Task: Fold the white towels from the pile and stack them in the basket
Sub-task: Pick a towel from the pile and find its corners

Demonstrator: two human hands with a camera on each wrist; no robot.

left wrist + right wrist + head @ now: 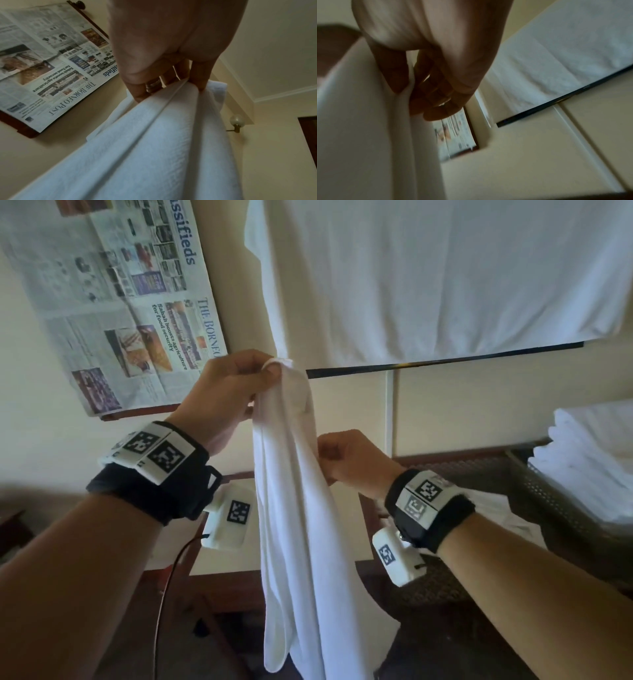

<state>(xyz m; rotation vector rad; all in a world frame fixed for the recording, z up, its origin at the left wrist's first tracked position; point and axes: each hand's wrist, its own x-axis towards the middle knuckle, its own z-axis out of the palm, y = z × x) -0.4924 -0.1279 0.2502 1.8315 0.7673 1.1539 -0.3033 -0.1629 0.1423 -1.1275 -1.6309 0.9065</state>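
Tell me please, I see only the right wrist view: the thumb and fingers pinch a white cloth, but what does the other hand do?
Observer: The left hand grips the same white towel at its top end, higher than the right hand.
Operator: Does the towel hang free?
Observer: Yes, it hangs in long folds below both hands, out of the bottom of the head view.
Operator: Are any towels already folded?
Observer: A stack of folded white towels sits at the right in a dark woven basket.
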